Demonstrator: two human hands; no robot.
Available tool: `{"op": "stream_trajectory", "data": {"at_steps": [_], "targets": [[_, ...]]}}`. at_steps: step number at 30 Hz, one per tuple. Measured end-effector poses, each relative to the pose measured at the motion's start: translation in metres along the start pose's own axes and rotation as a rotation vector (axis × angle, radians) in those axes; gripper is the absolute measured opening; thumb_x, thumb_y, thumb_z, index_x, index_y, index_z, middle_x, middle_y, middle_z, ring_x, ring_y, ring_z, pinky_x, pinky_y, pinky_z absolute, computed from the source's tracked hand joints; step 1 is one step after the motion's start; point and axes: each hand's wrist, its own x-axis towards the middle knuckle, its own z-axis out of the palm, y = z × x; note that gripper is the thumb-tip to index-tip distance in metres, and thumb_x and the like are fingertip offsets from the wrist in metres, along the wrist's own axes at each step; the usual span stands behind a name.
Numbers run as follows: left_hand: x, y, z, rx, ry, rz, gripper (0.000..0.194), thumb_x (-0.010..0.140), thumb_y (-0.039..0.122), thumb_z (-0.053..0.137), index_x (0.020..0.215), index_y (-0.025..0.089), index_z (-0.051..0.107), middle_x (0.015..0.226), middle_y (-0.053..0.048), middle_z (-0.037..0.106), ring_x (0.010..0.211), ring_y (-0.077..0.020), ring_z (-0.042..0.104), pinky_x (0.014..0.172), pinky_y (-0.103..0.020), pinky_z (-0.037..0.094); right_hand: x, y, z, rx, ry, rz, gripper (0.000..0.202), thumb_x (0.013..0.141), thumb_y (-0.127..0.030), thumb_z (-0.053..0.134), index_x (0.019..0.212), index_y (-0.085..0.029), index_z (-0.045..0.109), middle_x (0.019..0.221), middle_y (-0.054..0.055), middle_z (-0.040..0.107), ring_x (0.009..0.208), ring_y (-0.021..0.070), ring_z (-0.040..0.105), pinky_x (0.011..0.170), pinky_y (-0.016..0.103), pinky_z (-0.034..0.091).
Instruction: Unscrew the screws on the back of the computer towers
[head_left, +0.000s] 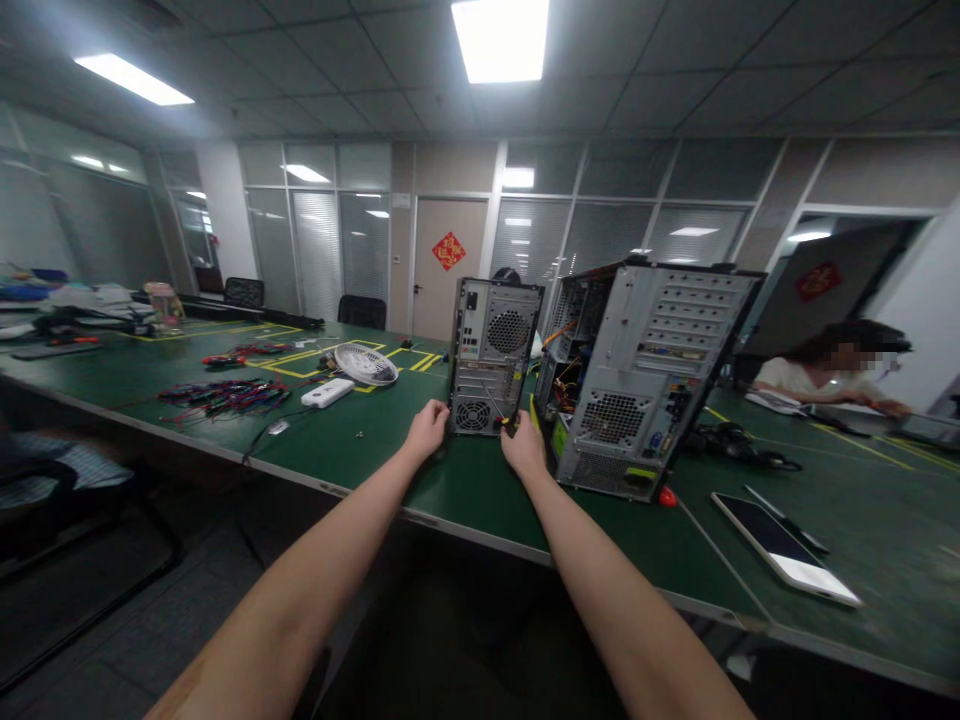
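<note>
A small computer case (491, 375) stands upright on the green table, its rear panel with fan grille and ports facing me. My left hand (429, 428) is at the lower left edge of this case, fingers curled against its side. Low at the other side, my right hand (524, 447) is closed round a screwdriver (510, 425) with a black and yellow handle. Its thin shaft slants up and left in front of the rear panel; whether the tip touches a screw I cannot make out. Close on the right stands a larger computer case (626, 390) with an open side and loose wires inside.
Left on the green table (360, 465) lie a bundle of coloured wires (225, 397), a white power strip (328, 392) and a round white mesh cover (366, 364). A phone (784, 548), a pen-like stick and black cables lie right. Another person (832, 375) sits at the far right.
</note>
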Motion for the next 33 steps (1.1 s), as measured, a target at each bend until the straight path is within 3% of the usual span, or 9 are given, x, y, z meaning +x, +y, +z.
{"op": "stream_trajectory", "data": {"at_steps": [5, 10, 17, 25, 33], "targets": [[0.002, -0.002, -0.004, -0.06, 0.143, 0.051, 0.01, 0.091, 0.022, 0.058, 0.083, 0.02, 0.062, 0.086, -0.006, 0.07, 0.083, -0.0197, 0.063, 0.082, -0.033, 0.047, -0.009, -0.006, -0.008, -0.075, 0.026, 0.007, 0.023, 0.102, -0.037, 0.053, 0.112, -0.021, 0.065, 0.109, 0.012, 0.075, 0.099, 0.0255, 0.072, 0.082, 0.032, 0.048], [0.008, -0.007, -0.007, -0.359, 0.114, -0.077, 0.017, 0.083, 0.034, 0.071, 0.082, 0.017, 0.067, 0.073, -0.004, 0.069, 0.069, -0.0166, 0.061, 0.07, -0.03, 0.046, -0.017, -0.015, -0.009, -0.17, -0.025, -0.164, 0.04, 0.101, -0.059, 0.049, 0.11, -0.022, 0.064, 0.103, 0.009, 0.076, 0.095, 0.0247, 0.072, 0.078, 0.031, 0.046], [0.013, -0.022, -0.002, -0.659, 0.091, -0.144, 0.039, 0.07, 0.046, 0.084, 0.089, 0.013, 0.076, 0.075, -0.006, 0.071, 0.071, -0.016, 0.062, 0.072, -0.031, 0.049, -0.021, -0.015, -0.006, -0.309, -0.099, -0.338, 0.039, 0.108, -0.051, 0.035, 0.119, -0.024, 0.061, 0.115, 0.008, 0.073, 0.099, 0.0216, 0.07, 0.08, 0.03, 0.045], [0.016, -0.032, 0.003, -0.714, 0.042, -0.172, 0.041, 0.068, 0.045, 0.088, 0.09, 0.012, 0.077, 0.074, -0.006, 0.069, 0.071, -0.0151, 0.061, 0.072, -0.031, 0.049, -0.02, -0.014, 0.0, -0.343, -0.051, -0.39, 0.04, 0.107, -0.054, 0.04, 0.114, -0.024, 0.066, 0.111, 0.009, 0.072, 0.102, 0.0212, 0.069, 0.077, 0.027, 0.043], [0.011, -0.025, 0.001, -0.729, -0.021, -0.175, 0.04, 0.066, 0.043, 0.089, 0.088, 0.012, 0.077, 0.071, -0.005, 0.067, 0.069, -0.0143, 0.059, 0.071, -0.031, 0.048, -0.019, -0.013, 0.002, -0.36, -0.002, -0.402, 0.042, 0.107, -0.055, 0.041, 0.112, -0.023, 0.069, 0.11, 0.009, 0.072, 0.1, 0.0213, 0.068, 0.076, 0.027, 0.042]]}}
